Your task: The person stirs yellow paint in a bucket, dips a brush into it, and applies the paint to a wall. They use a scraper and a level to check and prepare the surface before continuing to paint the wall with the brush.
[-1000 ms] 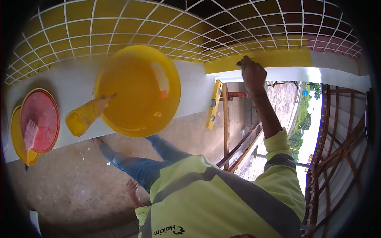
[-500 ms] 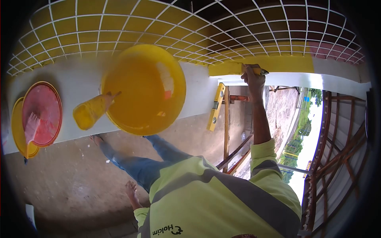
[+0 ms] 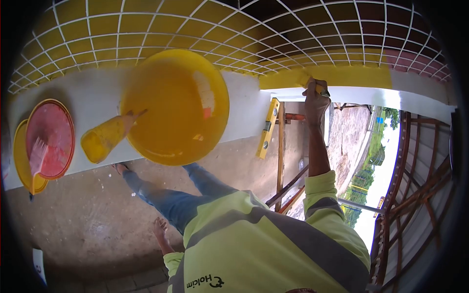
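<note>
High on the right, my right hand is closed round a paintbrush smeared with yellow. Its head is against the yellow-painted strip below a white wire grid, mostly hidden by my fingers. My left hand hangs low beside my leg, holding nothing, its fingers loosely apart. On the white ledge stands a large round yellow container. Overlapping its left side is a yellow-coated object with a wide end and a narrow end.
The white wire grid spans the top. At far left, a pink brush lies across a red-pink round lid, overlapping a yellow one. A yellow spirit level leans near a wooden post. My legs stand below the ledge.
My right hand has shifted a little to the right along the yellow strip, and its wrist has turned with the brush. My left hand still hangs, slightly higher in view.
</note>
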